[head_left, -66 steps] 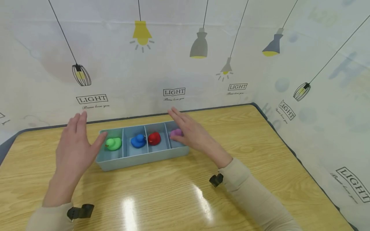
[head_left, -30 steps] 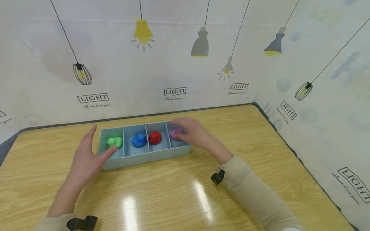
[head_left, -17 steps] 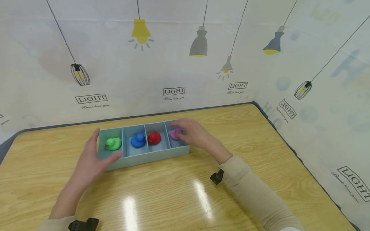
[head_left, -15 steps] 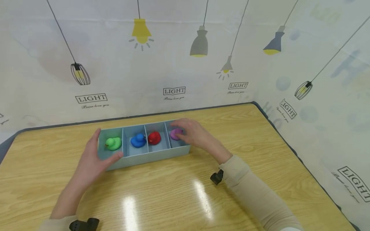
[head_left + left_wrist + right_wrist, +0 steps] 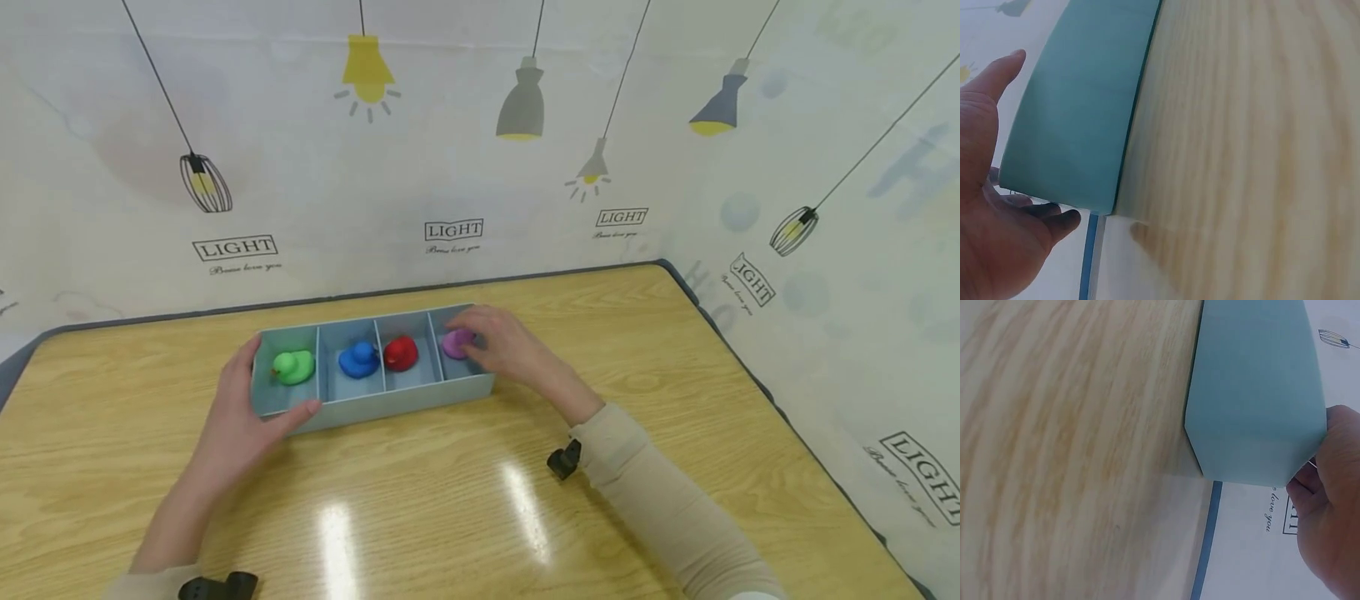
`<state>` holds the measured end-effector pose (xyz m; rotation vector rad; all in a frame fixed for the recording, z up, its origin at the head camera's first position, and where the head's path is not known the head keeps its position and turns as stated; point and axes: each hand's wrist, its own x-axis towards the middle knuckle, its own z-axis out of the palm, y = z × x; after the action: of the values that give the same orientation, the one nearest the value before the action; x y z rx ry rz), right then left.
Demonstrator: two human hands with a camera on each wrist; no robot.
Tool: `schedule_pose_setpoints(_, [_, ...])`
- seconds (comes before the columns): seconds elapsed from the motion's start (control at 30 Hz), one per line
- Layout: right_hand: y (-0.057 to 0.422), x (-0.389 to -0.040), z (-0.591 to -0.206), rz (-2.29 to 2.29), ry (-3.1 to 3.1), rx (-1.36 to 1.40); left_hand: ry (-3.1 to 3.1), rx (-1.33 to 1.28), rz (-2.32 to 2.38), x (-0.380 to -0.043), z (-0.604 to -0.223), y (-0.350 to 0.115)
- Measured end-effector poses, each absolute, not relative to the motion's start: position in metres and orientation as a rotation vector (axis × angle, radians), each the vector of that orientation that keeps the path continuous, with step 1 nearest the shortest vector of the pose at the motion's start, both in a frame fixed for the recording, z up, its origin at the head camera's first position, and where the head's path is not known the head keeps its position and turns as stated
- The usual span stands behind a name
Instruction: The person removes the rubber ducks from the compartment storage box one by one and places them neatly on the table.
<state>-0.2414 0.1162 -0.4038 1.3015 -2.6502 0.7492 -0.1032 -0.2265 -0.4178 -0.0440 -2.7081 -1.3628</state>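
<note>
A pale blue-green box (image 5: pixel 390 405) with several compartments stands on the table; each compartment holds a toy duck. From left to right lie a green duck (image 5: pixel 294 367), a blue duck (image 5: pixel 359 360), a red duck (image 5: pixel 401 353) and a purple duck (image 5: pixel 456 343). My left hand (image 5: pixel 243 425) rests spread at the box's left end, thumb toward the front rim. In the left wrist view its fingers (image 5: pixel 1063 224) lie by the end wall. My right hand (image 5: pixel 506 346) reaches over the right end and pinches the purple duck between thumb and fingers; the right wrist view hides those fingertips behind the box.
The wooden table (image 5: pixel 420 500) reaches to a dark edge strip (image 5: pixel 330 298) behind the box. A white wall sheet (image 5: pixel 315 183) printed with lamps rises past it and along the right side. Black wrist cameras (image 5: pixel 564 460) sit at the sleeves.
My left hand has come down and right to the box's left end. My right hand has lowered into the right compartment, its thumb and fingers closing on the purple duck. The box stays nearly in place.
</note>
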Motion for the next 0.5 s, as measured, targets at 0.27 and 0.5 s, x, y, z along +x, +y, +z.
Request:
schedule_pose_setpoints(0.27, [0.1159,-0.2423,-0.4056,0.786,-2.660,1.283,-2.742,-0.045,-1.392,-0.0993,-0.4204,-0.2254])
schedule_pose_setpoints(0.5, [0.1139,-0.2409,-0.4075,0.821,-2.698,1.252,-2.730,-0.006,-1.428,-0.1000,-0.4207,-0.2261])
